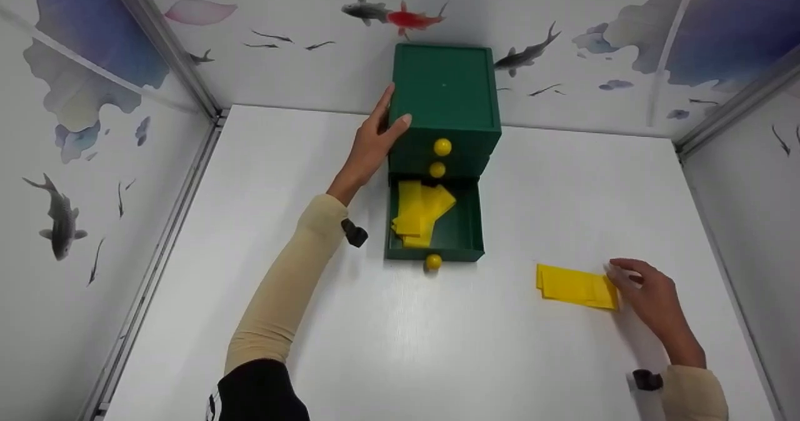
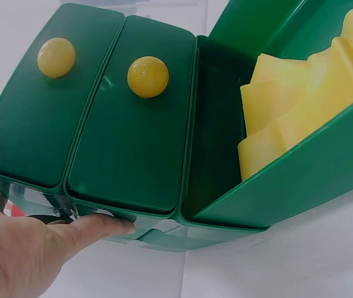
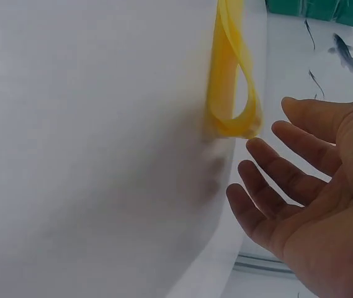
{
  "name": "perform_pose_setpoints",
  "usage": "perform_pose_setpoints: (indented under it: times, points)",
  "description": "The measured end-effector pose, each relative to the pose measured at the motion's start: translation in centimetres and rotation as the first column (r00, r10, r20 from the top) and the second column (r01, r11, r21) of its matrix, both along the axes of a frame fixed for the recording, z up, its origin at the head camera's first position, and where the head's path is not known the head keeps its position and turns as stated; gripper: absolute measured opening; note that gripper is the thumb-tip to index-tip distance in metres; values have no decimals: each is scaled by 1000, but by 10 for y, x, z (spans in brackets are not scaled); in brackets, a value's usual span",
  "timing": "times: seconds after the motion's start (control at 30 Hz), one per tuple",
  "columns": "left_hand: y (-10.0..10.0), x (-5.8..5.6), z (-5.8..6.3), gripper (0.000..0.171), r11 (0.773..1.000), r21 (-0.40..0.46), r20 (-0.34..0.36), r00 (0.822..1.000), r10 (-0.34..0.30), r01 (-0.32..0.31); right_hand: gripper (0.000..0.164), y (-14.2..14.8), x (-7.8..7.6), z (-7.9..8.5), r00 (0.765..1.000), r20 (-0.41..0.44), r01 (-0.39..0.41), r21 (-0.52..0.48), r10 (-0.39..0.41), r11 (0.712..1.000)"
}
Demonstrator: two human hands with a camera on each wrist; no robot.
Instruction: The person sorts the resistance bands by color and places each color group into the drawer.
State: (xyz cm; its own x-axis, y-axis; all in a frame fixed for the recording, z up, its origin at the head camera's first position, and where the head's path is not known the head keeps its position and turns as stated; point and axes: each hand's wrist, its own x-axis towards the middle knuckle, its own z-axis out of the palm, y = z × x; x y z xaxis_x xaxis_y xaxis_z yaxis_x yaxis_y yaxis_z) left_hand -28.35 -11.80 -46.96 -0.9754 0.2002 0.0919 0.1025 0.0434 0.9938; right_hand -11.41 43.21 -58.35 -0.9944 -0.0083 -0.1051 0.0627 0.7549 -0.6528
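A green drawer cabinet (image 1: 445,87) with yellow ball knobs stands at the back of the table. Its bottom drawer (image 1: 461,221) is pulled out, and several yellow folded strips (image 1: 409,208) lie in its left part. My left hand (image 1: 367,149) rests on the cabinet's left side, thumb and fingers extended; the left wrist view shows the thumb along that side. To the right of the drawer lies a stack of yellow folded pieces (image 1: 572,285). Beside its right end is my right hand (image 1: 653,299); in the right wrist view its loosely bent fingers (image 3: 288,171) are apart from the looped yellow end (image 3: 223,81).
The white table (image 1: 431,346) is bordered by printed wall panels (image 1: 294,65) at the back and sides. Metal rails (image 1: 165,240) run along the left edge. The open drawer juts forward from the cabinet, between the two arms.
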Motion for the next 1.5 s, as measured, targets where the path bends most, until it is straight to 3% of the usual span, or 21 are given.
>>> perform_pose_setpoints:
  times: [0.5,0.87,1.13,1.33,1.5]
  points:
    - [1,-1,-4,78,1000,2,9,1000,18,-18,53,2,11,3,997,47,-59,56,56,997]
    - [3,-2,-2,78,1000,0,19,1000,20,-20,50,-6,8,1,993,119,-6,93,-5,996]
    - [3,-1,0,78,1000,-9,19,1000,15,-14,28,-13,12,3,998,-65,-11,27,13,1000]
    - [3,-2,-2,78,1000,-18,20,1000,21,-21,14,-19,8,8,978,-208,-20,27,25,999]
    - [3,-2,-3,78,1000,-13,9,1000,21,-21,15,-26,5,11,954,-294,-48,19,51,999]
